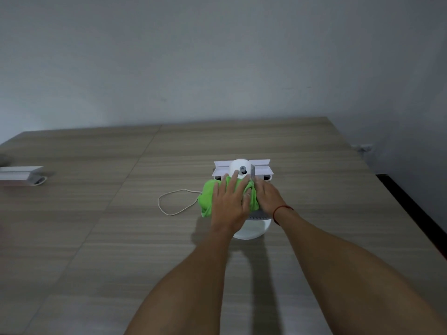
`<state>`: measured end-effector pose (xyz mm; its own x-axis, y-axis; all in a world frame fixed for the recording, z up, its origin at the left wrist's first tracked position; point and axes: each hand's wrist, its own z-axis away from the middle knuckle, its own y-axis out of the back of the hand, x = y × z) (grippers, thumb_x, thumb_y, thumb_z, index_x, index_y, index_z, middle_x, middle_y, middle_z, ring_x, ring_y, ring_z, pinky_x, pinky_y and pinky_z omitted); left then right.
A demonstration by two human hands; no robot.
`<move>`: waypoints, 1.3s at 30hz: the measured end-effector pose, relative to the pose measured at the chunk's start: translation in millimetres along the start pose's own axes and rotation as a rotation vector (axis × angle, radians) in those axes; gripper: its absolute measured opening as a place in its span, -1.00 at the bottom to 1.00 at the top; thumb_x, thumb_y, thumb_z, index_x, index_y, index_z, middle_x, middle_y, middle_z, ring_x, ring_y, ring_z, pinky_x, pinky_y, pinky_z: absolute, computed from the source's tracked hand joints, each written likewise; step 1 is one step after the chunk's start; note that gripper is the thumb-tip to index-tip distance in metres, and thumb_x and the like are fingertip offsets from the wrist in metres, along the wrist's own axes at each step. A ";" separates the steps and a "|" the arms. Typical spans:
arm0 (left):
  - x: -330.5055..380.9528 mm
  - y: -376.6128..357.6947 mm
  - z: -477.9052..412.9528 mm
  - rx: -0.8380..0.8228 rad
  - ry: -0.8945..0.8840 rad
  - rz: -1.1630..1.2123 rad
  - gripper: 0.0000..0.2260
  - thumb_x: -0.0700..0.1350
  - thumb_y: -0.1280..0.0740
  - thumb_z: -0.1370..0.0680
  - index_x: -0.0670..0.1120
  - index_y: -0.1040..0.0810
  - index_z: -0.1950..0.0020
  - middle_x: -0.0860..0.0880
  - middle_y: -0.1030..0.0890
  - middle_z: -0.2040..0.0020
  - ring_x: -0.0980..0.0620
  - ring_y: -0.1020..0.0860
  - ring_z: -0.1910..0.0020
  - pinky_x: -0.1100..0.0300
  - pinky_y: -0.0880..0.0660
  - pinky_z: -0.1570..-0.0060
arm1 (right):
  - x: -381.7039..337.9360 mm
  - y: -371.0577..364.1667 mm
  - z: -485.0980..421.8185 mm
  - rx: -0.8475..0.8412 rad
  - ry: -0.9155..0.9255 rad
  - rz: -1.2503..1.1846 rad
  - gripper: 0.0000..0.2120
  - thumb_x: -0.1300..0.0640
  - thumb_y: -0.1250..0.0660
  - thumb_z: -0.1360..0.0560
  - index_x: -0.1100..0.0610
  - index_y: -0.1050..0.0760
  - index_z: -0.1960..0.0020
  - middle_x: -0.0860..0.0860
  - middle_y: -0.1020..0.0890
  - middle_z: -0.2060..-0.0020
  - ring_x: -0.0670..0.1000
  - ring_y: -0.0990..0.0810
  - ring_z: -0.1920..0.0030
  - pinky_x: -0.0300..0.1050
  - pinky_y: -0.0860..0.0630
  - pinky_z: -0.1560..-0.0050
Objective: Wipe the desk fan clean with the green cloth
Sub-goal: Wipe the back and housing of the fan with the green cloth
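Two grips meet on the white desk fan (240, 165) mid-bench (121, 226): left grip (228, 201) flat, fingers spread, pressing the green cloth (206, 192) onto it; right grip (266, 197) straight-fingered, touching the cloth's right edge. Just left of the fan lies a looped white cord (170, 214), with a white box (20, 175) well apart at the left edge.

Open tabletop (96, 238) fills the lower left and upper centre; the desk fan (242, 165) at centre, its cord loop (169, 206) and a left-edge white box (19, 175) obstruct.

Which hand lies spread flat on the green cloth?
The left hand, fingers spread across the green cloth; the right hand, marked by a red wrist thread, sits beside it at the cloth's right edge.
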<state>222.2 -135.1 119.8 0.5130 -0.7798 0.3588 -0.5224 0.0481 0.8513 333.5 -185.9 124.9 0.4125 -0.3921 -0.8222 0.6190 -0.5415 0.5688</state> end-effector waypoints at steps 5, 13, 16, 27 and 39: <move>-6.1 22.1 -8.0 -0.049 0.175 0.405 -0.33 0.14 0.10 -0.45 -0.06 -0.18 -0.54 -0.14 -0.15 -0.57 -0.08 -0.08 -0.57 -0.01 -0.01 -0.54 | -9.2 2.1 8.0 0.035 -0.061 -0.072 -0.47 -0.12 0.10 -0.63 0.17 -0.54 0.06 0.19 -0.63 -0.07 0.16 -0.56 -0.11 0.09 -0.44 -0.23; -19.0 50.7 -10.2 -0.099 0.357 0.386 -0.53 -0.09 -0.41 -0.43 -0.20 -0.49 -0.31 -0.20 -0.57 -0.22 -0.16 -0.51 -0.22 0.09 -0.42 -0.24 | -26.6 25.8 10.1 0.019 -0.107 -0.139 -0.53 -0.07 -0.07 -0.61 0.25 -0.62 -0.02 0.17 -0.63 0.02 0.13 -0.56 -0.03 -0.10 -0.40 0.01; -20.5 60.6 -13.5 -0.080 0.325 0.368 -0.63 -0.11 -0.46 -0.38 -0.18 -0.60 -0.15 -0.15 -0.65 -0.06 -0.12 -0.59 -0.06 0.13 -0.48 -0.08 | -30.8 28.4 14.0 -0.006 -0.099 -0.204 -0.62 -0.10 -0.23 -0.54 0.11 -0.49 0.33 0.00 -0.50 0.37 -0.02 -0.47 0.29 -0.14 -0.36 0.27; -26.3 86.2 -31.2 -0.131 0.181 0.345 -0.86 -0.28 -0.37 -0.46 -0.29 -0.65 0.04 -0.25 -0.65 0.10 -0.16 -0.58 0.06 0.18 -0.38 0.12 | -52.1 33.5 10.2 -0.049 -0.036 -0.158 -0.60 0.43 -0.36 -0.36 0.09 -0.44 -0.10 0.18 -0.57 -0.13 0.20 -0.55 -0.23 0.00 -0.50 -0.21; -47.4 210.5 -47.6 0.015 0.186 0.312 -0.74 -0.37 -0.27 -0.46 -0.22 -0.65 -0.07 -0.18 -0.66 0.00 -0.02 -0.55 0.03 0.24 -0.42 0.07 | -166.5 21.7 13.7 -0.270 0.200 0.161 -0.77 0.16 -0.33 -0.49 0.23 -0.59 -0.10 0.14 -0.59 0.10 0.07 -0.52 0.09 -0.09 -0.47 0.06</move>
<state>120.3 -58.3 300.1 0.4413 -0.6023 0.6652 -0.6826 0.2559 0.6846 269.1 -142.5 274.4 0.6251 -0.2891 -0.7251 0.6784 -0.2583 0.6878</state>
